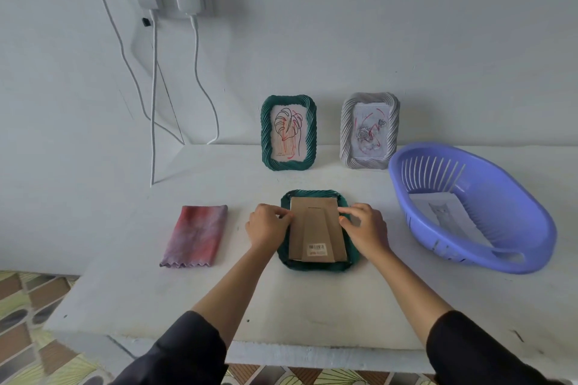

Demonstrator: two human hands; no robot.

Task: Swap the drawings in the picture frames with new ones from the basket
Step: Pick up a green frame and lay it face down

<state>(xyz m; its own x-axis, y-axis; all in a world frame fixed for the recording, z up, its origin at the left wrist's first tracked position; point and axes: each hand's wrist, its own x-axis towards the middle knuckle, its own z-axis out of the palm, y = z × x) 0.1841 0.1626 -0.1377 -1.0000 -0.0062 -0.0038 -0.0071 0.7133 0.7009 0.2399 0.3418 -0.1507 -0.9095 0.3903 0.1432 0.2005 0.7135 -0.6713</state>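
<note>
We work on a white tabletop (281, 306) set against a wall. At its right side stands a purple slotted basket (500, 259), tilted toward us, with a cat drawing (444, 216) lying inside. At the centre, a dark green picture frame (312, 266) lies face down, its cardboard backing (316, 228) and folded stand facing up. Behind it, two frames stand upright at the wall: a green frame (266, 134) holding a leaf drawing (287, 131), and to its right a white frame (346, 131) holding a rose drawing (370, 134). A folded red-and-purple cloth (195, 236) lies left of the face-down frame. Our left hand (269, 225) pinches the backing at its left edge, fingers curled; our right hand (364, 225) pinches its right edge between forefinger and thumb. A barcode label (316, 249) sits near the bottom of the stand.
</note>
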